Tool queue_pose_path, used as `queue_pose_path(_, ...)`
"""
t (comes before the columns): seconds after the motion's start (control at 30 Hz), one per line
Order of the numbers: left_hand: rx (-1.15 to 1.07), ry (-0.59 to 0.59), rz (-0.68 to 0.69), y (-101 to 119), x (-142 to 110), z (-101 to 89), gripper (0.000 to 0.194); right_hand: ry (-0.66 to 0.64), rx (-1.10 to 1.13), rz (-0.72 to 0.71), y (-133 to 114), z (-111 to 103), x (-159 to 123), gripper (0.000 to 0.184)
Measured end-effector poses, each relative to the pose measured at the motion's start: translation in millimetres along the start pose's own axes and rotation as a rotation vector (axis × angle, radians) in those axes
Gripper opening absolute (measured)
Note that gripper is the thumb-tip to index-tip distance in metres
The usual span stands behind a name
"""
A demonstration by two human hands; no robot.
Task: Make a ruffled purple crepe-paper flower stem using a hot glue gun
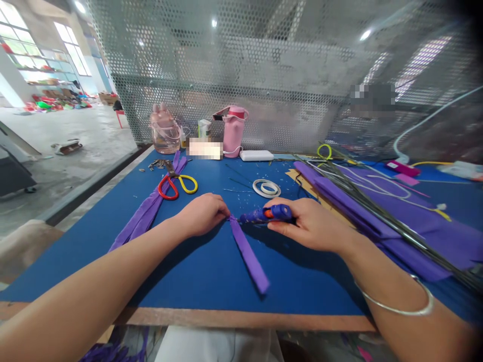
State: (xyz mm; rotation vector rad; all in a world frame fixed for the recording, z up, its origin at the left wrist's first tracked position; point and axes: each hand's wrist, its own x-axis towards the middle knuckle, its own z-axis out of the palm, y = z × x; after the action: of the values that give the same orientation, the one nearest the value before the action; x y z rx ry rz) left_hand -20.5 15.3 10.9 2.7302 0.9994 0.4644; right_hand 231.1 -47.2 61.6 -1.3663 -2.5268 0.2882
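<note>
My left hand is closed in a pinch on the upper end of a narrow purple fabric strip. The strip runs down toward the table's front edge, its free end slightly blurred. In my right hand is a blue glue gun with an orange part, its tip pointing left at the pinched end of the strip. Whether the tip touches the strip I cannot tell. Beyond my left hand lie scissors with one red and one yellow handle, over a bundle of longer purple strips.
White tape rolls lie past my hands on the blue table. Purple sheets with dark wires cover the right side. A pink flask, a clear bottle and a white power strip stand along the perforated metal screen.
</note>
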Motion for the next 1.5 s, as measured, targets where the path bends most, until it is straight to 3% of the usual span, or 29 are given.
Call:
queue_pose_path(0.13,-0.008,0.008,0.015,-2,0,1.2,0.019,0.045,0.016,-0.05,5,-6,-5,0.02)
queue_pose_path(0.33,-0.025,-0.011,0.008,-2,-2,-1.0,0.02,0.297,0.047,-0.02,43,-12,-4,0.03)
queue_pose_path(0.4,-0.021,-0.028,0.015,-1,-3,-2.7,0.021,0.277,-0.039,0.05,56,-5,2,0.039)
queue_pose_path(0.53,-0.013,-0.048,0.029,-2,-4,-2.3,0.026,0.092,-0.339,0.204,70,20,16,0.051)
queue_pose_path(0.67,0.037,-0.049,0.062,0,-3,-1.8,0.03,0.04,-0.428,0.254,66,30,23,0.053)
queue_pose_path(0.8,0.151,-0.002,0.067,8,-5,-10.6,0.036,0.192,-0.414,0.15,35,16,16,0.043)
queue_pose_path(0.87,0.2,0.057,0.071,14,-7,-16.6,0.037,0.197,-0.318,0.047,16,9,10,0.036)
queue_pose_path(0.97,0.239,0.222,0.095,21,-11,-23.4,0.036,0.041,-0.183,0.026,-4,10,5,0.025)
queue_pose_path(1.07,0.209,0.605,0.084,29,-14,-25.5,0.029,0.072,-0.083,0.071,-10,15,6,0.028)
queue_pose_path(1.13,0.028,0.94,0.019,36,-14,-24.1,0.025,0.178,0.017,0.084,-10,16,6,0.028)
queue_pose_path(1.17,-0.149,1.056,-0.052,41,-14,-22.7,0.025,0.219,0.071,0.081,-10,16,6,0.028)
queue_pose_path(1.2,-0.383,1.096,-0.145,45,-13,-20.9,0.026,0.242,0.121,0.075,-11,15,6,0.028)
queue_pose_path(1.23,-0.648,1.057,-0.254,51,-12,-18.9,0.028,0.25,0.162,0.067,-13,13,6,0.029)
queue_pose_path(1.33,-1.285,0.712,-0.507,64,-9,-13.4,0.043,0.233,0.229,0.04,-21,10,4,0.029)
queue_pose_path(1.4,-1.44,0.576,-0.537,69,-8,-11.3,0.049,0.215,0.23,0.027,-26,11,3,0.03)
queue_pose_path(1.5,-1.504,0.551,-0.503,71,-6,-11.0,0.039,0.221,0.176,-0.007,-28,16,3,0.028)
